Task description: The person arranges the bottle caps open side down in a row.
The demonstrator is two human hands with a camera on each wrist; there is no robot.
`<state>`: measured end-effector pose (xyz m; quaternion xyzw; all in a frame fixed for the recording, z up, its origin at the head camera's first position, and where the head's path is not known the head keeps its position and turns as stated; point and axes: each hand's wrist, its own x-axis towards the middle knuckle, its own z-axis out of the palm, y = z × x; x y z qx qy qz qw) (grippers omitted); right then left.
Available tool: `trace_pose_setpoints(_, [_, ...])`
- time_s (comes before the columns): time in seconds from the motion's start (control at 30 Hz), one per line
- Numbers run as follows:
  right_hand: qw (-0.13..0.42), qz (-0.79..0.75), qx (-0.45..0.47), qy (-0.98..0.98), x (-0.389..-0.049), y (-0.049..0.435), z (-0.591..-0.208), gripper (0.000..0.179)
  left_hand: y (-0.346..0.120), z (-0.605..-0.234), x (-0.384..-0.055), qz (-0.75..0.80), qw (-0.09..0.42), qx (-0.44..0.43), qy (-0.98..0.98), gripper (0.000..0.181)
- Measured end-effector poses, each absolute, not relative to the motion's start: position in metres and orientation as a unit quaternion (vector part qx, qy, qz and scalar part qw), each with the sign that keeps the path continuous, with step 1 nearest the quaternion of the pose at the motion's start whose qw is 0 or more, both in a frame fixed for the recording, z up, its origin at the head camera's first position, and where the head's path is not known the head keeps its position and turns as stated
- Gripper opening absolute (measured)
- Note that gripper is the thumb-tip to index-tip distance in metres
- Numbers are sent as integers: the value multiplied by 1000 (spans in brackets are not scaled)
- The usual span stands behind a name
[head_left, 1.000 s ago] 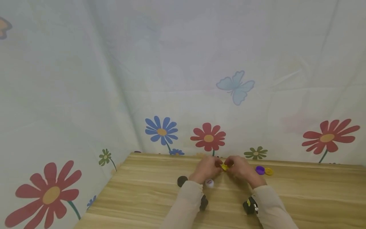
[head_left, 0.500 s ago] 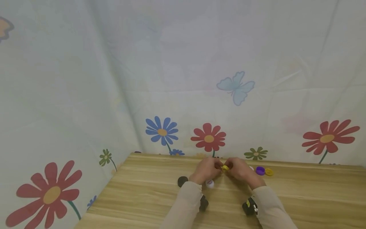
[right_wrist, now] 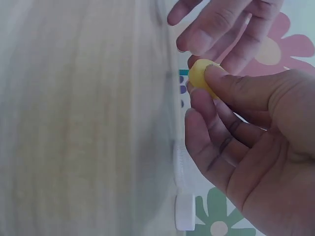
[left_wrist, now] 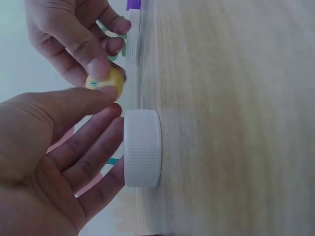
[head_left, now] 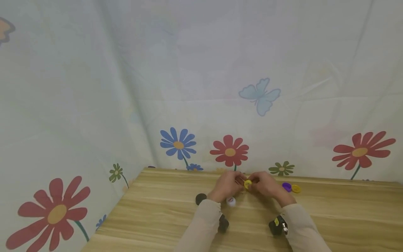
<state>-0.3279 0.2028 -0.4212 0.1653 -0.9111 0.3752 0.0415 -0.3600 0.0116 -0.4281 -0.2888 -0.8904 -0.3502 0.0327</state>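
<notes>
A small round yellow cap (head_left: 247, 184) is held up between the two hands, near the table's back edge. My right hand (head_left: 266, 184) pinches it between thumb and fingers; the right wrist view shows the thumb lying over the yellow cap (right_wrist: 201, 76). Close on its other side is my left hand (head_left: 227, 186), fingers loosely bent. From the right wrist view the left thumb (right_wrist: 201, 43) looks apart from the cap, though it overlaps it in the left wrist view. A ribbed white bottle cap (left_wrist: 142, 147) stands on the table beside the left hand.
Left of the left wrist lies a black round cap (head_left: 200, 199). To the right, a purple cap (head_left: 286, 187) and another yellow cap (head_left: 296, 189) lie side by side. A flower-printed curtain (head_left: 201, 87) hangs behind the wooden table (head_left: 157, 217).
The yellow cap has turned between the hands, so its round face now shows in the head view. The left fingers have loosened and drawn slightly away from it.
</notes>
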Motion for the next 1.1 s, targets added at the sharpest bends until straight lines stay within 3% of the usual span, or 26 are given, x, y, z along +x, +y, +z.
trace_pose_setpoints(0.33, [-38,504,145,-851,-321,204,-412,25,4,-426,-356,-391,36,-291,-872,30])
trace_pose_setpoints(0.6, [-36,492,139,-859,-319,203,-410,29,0,-424,-356,-386,38,-303,-871,26])
trace_pose_setpoints(1.1, [-19,454,154,-877,-314,200,-408,24,-8,-418,-357,-378,-17,-305,-874,17])
